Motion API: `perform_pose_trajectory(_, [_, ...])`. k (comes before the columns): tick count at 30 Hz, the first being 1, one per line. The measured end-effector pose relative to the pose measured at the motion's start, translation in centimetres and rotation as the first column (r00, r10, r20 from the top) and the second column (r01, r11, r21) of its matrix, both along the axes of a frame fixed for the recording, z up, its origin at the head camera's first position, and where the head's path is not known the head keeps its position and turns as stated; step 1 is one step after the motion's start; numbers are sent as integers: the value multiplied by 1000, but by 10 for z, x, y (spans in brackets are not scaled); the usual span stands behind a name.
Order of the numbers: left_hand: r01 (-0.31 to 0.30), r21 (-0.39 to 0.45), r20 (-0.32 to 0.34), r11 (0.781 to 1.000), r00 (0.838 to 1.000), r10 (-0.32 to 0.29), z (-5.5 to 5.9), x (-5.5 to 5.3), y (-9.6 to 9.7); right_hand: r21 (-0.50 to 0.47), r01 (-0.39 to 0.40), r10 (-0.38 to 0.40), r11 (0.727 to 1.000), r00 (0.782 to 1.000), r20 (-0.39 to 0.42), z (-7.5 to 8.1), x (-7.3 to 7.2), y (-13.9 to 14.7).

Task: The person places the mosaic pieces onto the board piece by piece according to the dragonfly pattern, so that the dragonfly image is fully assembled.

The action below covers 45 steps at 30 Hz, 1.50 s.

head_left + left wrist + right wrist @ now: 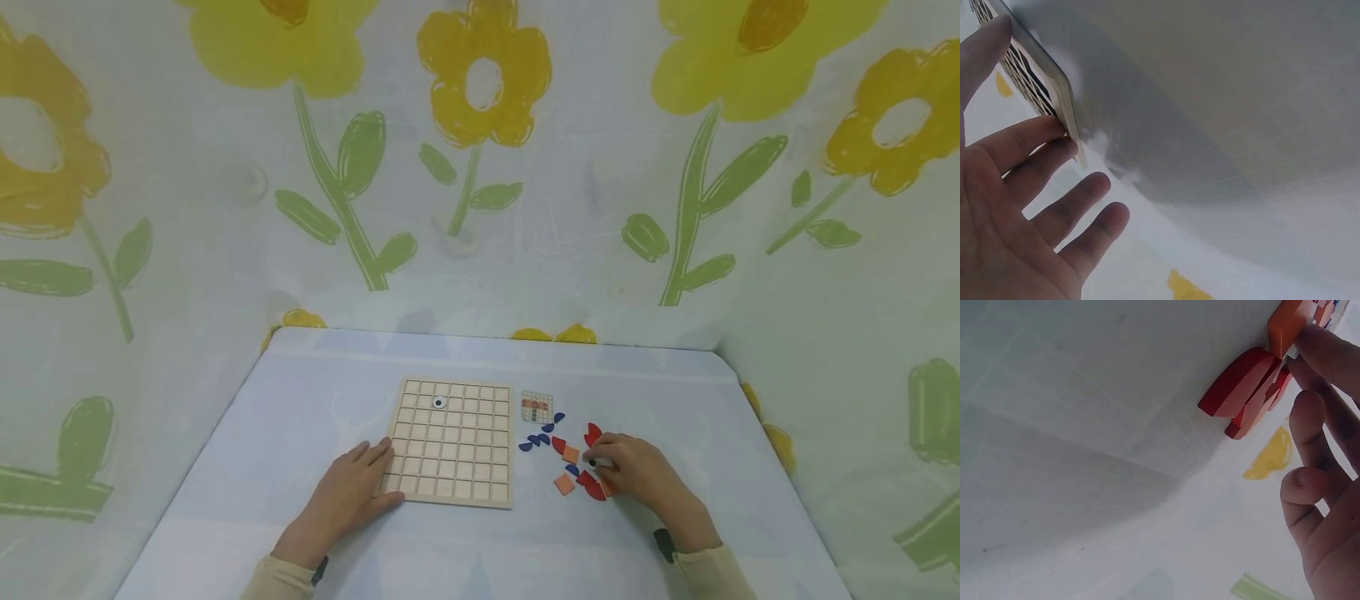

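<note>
A square wooden grid board (pixel 454 450) lies on the table, with one white tile (pixel 439 402) marked by a black dot in an upper cell. At the board's left edge rests my left hand (pixel 348 487), its thumb on the near corner and fingers (pixel 1063 206) loosely spread. My right hand (pixel 637 471) is over the loose pieces to the right of the board. Its thumb and index finger pinch another white tile with a black dot (pixel 592 463), mostly hidden by the fingers. Close by lie red curved pieces (pixel 1238 381) and an orange square (pixel 1288 328).
A small printed pattern card (pixel 537 407) lies right of the board's upper corner. Several blue half-round pieces (pixel 534 439) lie below it, with orange squares (pixel 564 483) nearer to me. A flower-printed curtain (pixel 480 208) stands around the white table (pixel 337 358).
</note>
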<state>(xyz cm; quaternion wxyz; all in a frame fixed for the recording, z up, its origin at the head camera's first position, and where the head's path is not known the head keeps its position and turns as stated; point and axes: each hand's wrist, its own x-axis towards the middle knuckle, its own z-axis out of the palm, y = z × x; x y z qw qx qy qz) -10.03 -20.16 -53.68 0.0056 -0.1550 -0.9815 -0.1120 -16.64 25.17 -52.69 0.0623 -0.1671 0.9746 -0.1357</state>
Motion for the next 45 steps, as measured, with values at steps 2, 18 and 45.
perform_pose_trajectory(2, [0, 0, 0, 1000, 1000, 0, 0, 0, 0, 7, 3, -3, 1000, 1000, 1, 0, 0, 0])
perform_pose_trajectory(18, [-5, 15, 9, 1000, 1000, 4, 4, 1, 1, 16, -11, 12, 1000, 998, -63, 1, 2, 2])
perform_pose_trajectory(45, [-10, 25, 21, 1000, 1000, 10, 0, 1, 0, -162, -180, 72, 970, 853, -517, 19, -4, -12])
